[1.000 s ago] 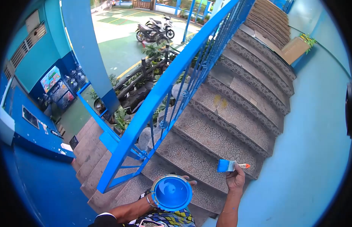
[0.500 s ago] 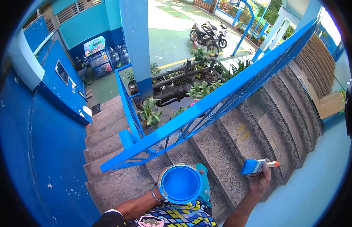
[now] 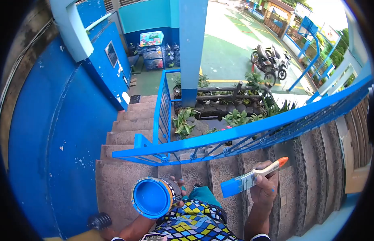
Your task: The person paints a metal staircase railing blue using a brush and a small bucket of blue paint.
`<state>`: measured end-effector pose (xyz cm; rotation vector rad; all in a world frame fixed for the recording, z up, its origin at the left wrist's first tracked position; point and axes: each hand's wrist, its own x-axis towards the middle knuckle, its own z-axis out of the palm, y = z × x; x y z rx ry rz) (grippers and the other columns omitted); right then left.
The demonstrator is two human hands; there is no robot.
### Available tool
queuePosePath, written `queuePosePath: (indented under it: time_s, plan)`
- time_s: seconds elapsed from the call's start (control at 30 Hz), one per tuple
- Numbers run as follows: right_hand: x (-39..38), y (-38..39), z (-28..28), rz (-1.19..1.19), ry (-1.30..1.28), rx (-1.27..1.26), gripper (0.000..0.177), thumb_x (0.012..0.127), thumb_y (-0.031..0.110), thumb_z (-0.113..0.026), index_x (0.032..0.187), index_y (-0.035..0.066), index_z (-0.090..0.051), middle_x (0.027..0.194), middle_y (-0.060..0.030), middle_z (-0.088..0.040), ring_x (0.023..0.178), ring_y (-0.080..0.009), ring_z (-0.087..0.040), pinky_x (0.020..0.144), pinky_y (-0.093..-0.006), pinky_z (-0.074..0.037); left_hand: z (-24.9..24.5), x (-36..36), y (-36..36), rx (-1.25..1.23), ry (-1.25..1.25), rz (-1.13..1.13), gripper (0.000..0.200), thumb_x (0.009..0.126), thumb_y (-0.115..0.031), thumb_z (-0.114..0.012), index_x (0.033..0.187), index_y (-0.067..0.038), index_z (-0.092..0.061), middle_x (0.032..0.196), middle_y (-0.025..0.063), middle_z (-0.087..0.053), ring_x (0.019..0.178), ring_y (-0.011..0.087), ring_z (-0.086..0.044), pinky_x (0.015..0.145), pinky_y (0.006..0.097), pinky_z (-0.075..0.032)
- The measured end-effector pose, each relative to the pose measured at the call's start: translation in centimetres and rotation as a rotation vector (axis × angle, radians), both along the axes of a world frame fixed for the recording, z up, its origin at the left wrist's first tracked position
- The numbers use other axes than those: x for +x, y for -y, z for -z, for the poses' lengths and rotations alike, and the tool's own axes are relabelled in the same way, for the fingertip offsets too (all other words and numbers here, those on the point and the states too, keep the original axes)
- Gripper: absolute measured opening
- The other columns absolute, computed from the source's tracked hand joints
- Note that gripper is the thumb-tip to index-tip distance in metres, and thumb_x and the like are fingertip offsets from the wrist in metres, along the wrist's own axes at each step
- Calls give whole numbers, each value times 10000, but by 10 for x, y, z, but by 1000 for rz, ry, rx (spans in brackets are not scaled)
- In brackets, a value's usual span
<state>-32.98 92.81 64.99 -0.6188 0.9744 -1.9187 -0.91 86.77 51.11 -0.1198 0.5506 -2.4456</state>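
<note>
My left hand (image 3: 180, 188) is wrapped round a paint can (image 3: 171, 196), tilted so that the bright blue paint inside faces me. Its fingers show along the can's right side. In my right hand (image 3: 264, 188) is a paintbrush (image 3: 248, 180) with a pale wooden handle and an orange tip. Blue paint coats its bristles, which point left toward the can but stay apart from it. Beyond both hands runs a blue metal railing (image 3: 187, 150), touched by neither hand nor brush.
Tiled stairs (image 3: 130, 125) go down at the left beside a blue wall (image 3: 80, 148). More steps (image 3: 307, 160) curve up at the right. A dark ribbed object (image 3: 99, 221) lies low at the left. Plants (image 3: 237, 117) and parked motorcycles (image 3: 271, 62) are beyond the railing.
My view has swung left. The can has moved left and tipped more to its side. The brush has come closer to me and its handle now shows more fully.
</note>
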Motion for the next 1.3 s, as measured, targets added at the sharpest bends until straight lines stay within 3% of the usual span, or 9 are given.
queuePosePath:
  time_s: [0.17, 0.3, 0.37, 0.43, 0.7, 0.8, 1.03, 1.23, 1.3]
  plan:
    - [22, 74, -78, -367, -114, -17, 348, 722, -48, -837, 1017, -6, -657, 983, -153, -721, 872, -203, -715, 796, -324, -568, -36, 3, 2, -146, 159, -134, 662, 952, -492, -671, 1505, -167, -508, 1606, 133, -391, 1438, 442, -412, 1079, 648, -424]
    - [72, 128, -156, -607, -506, -13, 339, 697, 21, -873, 969, -8, -672, 900, -135, -729, 842, -212, -719, 797, -333, -580, -57, 0, 16, -98, 196, -281, 600, 1026, -491, -549, 1458, -74, -541, 1429, 221, -587, 1238, 465, -611, 999, 682, -513]
    - [100, 148, -179, -731, -639, -123, 303, 732, -28, -868, 985, -3, -703, 921, -116, -742, 895, -202, -732, 809, -327, -585, -44, 13, 22, 11, -34, -177, 593, 1033, -493, -530, 1454, -76, -548, 1446, 233, -576, 1240, 475, -614, 976, 694, -523]
    - [124, 167, -192, -853, -816, -314, 287, 779, -16, -852, 1031, 0, -715, 937, -114, -752, 893, -207, -744, 796, -334, -592, -28, 9, 35, -228, 313, -404, 588, 1054, -495, -476, 1466, -80, -534, 1511, 240, -520, 1278, 487, -593, 957, 712, -531]
    - [167, 225, -209, -1039, -1263, -577, 226, 803, 57, -861, 998, 14, -758, 947, -101, -784, 879, -195, -772, 800, -326, -620, -119, 7, 74, -280, 259, -645, 634, 1080, -483, -413, 1543, -51, -397, 1520, 272, -474, 1349, 448, -543, 972, 628, -580]
    - [164, 243, -213, -1071, -1258, -561, 228, 800, 74, -869, 984, 11, -750, 921, -100, -785, 853, -175, -767, 787, -316, -612, -84, 1, 75, -607, 1035, -750, 661, 1063, -543, -399, 1507, -54, -439, 1397, 274, -578, 1214, 449, -630, 949, 598, -588]
    - [171, 295, -200, -1287, -1028, -388, 233, 789, 75, -879, 962, 6, -739, 911, -94, -786, 822, -139, -746, 746, -300, -595, -66, -6, 94, -262, 366, -894, 727, 1049, -623, -338, 1518, -78, -448, 1438, 299, -546, 1237, 497, -611, 1033, 685, -505]
    - [178, 315, -186, -1337, -1192, -753, 232, 797, 90, -841, 989, 12, -737, 930, -120, -771, 853, -222, -767, 765, -330, -604, -119, -24, 120, -126, 148, -1012, 652, 1072, -532, -348, 1533, -78, -429, 1550, 221, -472, 1416, 413, -490, 1161, 605, -422]
    - [187, 318, -174, -1358, -1203, -888, 229, 795, 84, -807, 994, 7, -721, 925, -137, -748, 847, -318, -751, 755, -382, -606, -110, -32, 119, -363, 827, -1201, 629, 1072, -516, -348, 1518, -84, -446, 1539, 200, -491, 1414, 372, -500, 1185, 560, -404]
